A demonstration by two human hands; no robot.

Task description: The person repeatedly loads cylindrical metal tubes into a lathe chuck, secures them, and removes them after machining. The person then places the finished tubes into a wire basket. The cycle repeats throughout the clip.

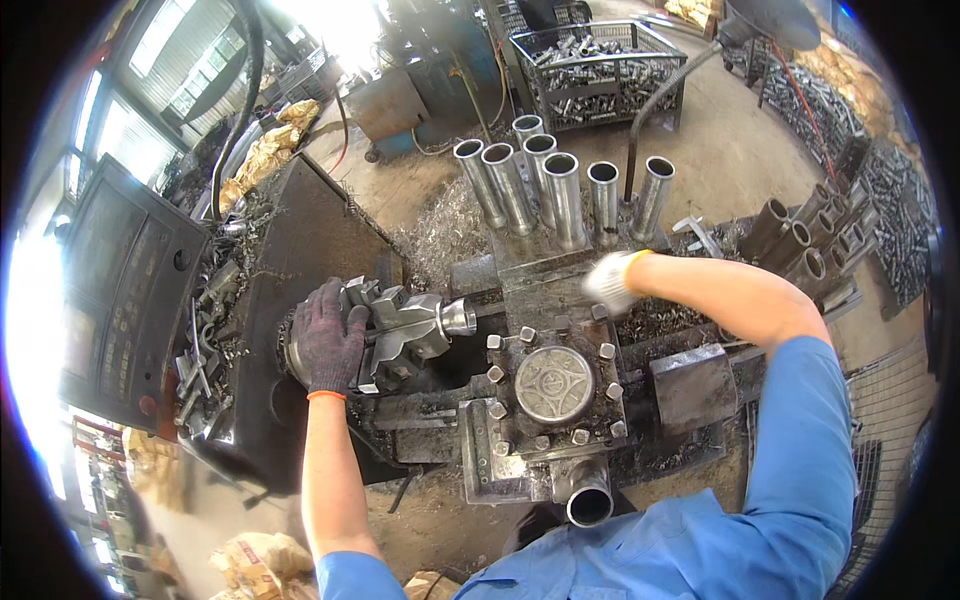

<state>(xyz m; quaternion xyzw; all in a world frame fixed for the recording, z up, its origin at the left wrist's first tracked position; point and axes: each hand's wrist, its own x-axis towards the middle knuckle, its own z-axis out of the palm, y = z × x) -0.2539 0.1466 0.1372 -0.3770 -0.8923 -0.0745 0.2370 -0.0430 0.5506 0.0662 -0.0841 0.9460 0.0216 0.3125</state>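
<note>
At nine o'clock the left hand [328, 338], thumb wide, lies on the chuck [387, 308] around a metal tube [458, 318] that looks heavy, hard and slippery, likely best held round its end; at three o'clock the right hand [608, 284] is too blurry to tell its grip.

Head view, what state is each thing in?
Left hand: dark-gloved, laid on the chuck
Right hand: white-gloved, blurred; grip unclear
Chuck: jaws around a flared silver workpiece, apparently clamped
Silver tubes: standing upright, open-topped
Caliper: lying down; opening too small to tell
Crate: heaped with metal parts
Dark tubes: grouped at a slant, open ends showing
</note>
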